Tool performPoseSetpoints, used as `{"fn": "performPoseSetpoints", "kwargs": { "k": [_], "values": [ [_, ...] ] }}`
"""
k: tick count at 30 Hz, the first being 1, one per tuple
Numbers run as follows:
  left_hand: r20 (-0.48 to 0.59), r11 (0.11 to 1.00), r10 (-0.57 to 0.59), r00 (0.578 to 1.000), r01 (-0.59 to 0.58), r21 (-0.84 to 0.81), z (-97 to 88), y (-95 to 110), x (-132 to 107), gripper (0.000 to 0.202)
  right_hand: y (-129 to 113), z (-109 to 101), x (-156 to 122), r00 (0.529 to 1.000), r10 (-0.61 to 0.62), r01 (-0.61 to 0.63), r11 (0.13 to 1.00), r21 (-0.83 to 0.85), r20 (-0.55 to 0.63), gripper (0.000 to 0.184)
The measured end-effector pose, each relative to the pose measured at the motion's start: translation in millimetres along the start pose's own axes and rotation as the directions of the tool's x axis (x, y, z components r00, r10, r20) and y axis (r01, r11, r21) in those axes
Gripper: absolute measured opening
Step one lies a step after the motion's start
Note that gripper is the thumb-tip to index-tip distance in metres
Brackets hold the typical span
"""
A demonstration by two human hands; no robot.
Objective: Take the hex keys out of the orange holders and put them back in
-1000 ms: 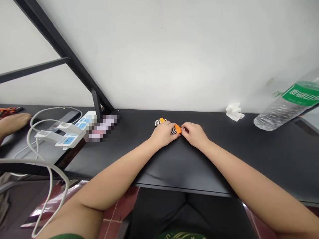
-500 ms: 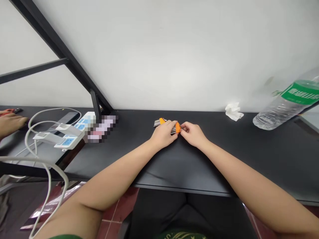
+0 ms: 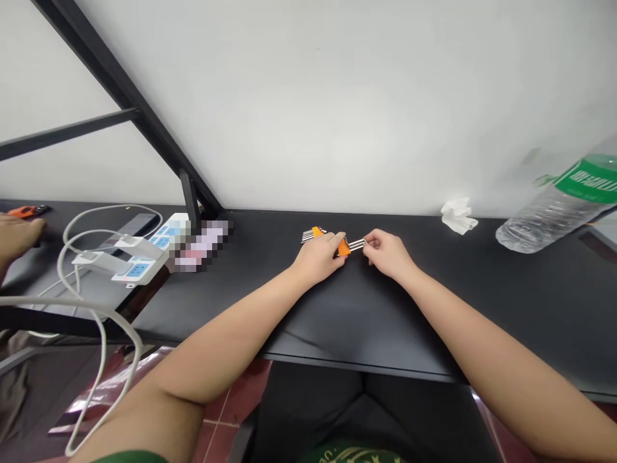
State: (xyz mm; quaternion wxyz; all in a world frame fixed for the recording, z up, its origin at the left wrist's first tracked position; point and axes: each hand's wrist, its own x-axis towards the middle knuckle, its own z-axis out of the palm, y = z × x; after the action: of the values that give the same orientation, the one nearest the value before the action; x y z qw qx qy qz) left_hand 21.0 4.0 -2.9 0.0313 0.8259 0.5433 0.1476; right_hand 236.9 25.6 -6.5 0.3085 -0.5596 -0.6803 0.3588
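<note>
My left hand is closed over an orange hex key holder, pressing it down on the black table. Silver hex keys stick out of the holder's left end. On its right side a few keys reach out toward my right hand. The thumb and fingers of that hand pinch the outer ends of these keys. The middle of the holder is hidden under my left fingers.
A crumpled white tissue and a tilted plastic bottle stand by the wall at the right. To the left are a power strip with white cables, a black metal frame and another person's hand.
My right hand has moved right, away from the holder, and a length of the keys now shows between the two hands. My left hand stays on the holder.
</note>
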Motion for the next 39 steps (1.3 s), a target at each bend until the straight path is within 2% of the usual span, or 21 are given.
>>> {"fn": "performPoseSetpoints", "kwargs": {
  "k": [2,4,7,9,16,20,22,25,28,33,39],
  "values": [
    [0.008,1.000,-0.017,1.000,0.017,0.003,-1.6,-5.5,0.4,0.053,1.5,-4.4,2.8,0.998,0.030,-0.034,0.996,-0.079,-0.048,0.010],
    [0.016,1.000,-0.028,0.999,0.028,-0.002,-2.9,-12.3,0.6,0.052,3.7,-8.7,5.3,0.997,0.000,-0.018,0.975,-0.220,-0.080,0.009],
    [0.011,0.999,-0.037,0.999,0.037,-0.006,-4.6,-21.6,0.8,0.049,7.6,-14.8,6.5,0.997,-0.057,0.031,0.907,-0.420,-0.049,0.009],
    [0.003,0.999,-0.046,0.999,0.046,-0.010,-5.2,-25.4,1.0,0.047,10.2,-19.2,5.3,0.998,-0.054,0.041,0.878,-0.476,-0.015,0.009],
    [0.002,0.997,-0.065,0.998,0.065,-0.049,-6.5,-27.5,1.3,0.047,13.8,-30.3,3.2,0.999,-0.020,0.032,0.922,-0.385,0.035,0.008],
    [0.018,0.994,-0.087,0.996,0.088,-0.059,-9.2,-26.7,1.1,0.047,13.1,-32.5,7.2,0.999,0.008,-0.024,0.928,-0.371,-0.044,0.011],
    [0.021,0.994,-0.085,0.996,0.086,-0.063,-10.3,-26.2,1.4,0.047,13.6,-34.6,9.1,0.996,0.046,-0.071,0.912,-0.405,-0.071,0.012],
    [0.028,0.995,-0.080,0.996,0.081,-0.060,-10.1,-25.6,2.1,0.047,14.8,-38.2,9.6,0.995,0.097,-0.094,0.852,-0.515,-0.021,0.014],
    [0.031,0.995,-0.075,0.997,0.077,-0.057,-8.3,-25.9,2.7,0.047,15.6,-39.2,6.8,0.996,0.089,-0.057,0.798,-0.600,0.024,0.013],
    [0.012,0.996,-0.061,0.998,0.062,-0.057,-4.8,-26.5,3.1,0.045,14.9,-31.8,1.5,0.991,-0.101,0.136,0.811,-0.569,0.093,0.029],
    [0.012,0.996,-0.070,0.997,0.071,-0.051,-4.1,-25.5,3.8,0.046,10.1,-19.6,0.0,0.980,-0.117,0.190,0.797,-0.573,0.162,0.023]
  ]
}}
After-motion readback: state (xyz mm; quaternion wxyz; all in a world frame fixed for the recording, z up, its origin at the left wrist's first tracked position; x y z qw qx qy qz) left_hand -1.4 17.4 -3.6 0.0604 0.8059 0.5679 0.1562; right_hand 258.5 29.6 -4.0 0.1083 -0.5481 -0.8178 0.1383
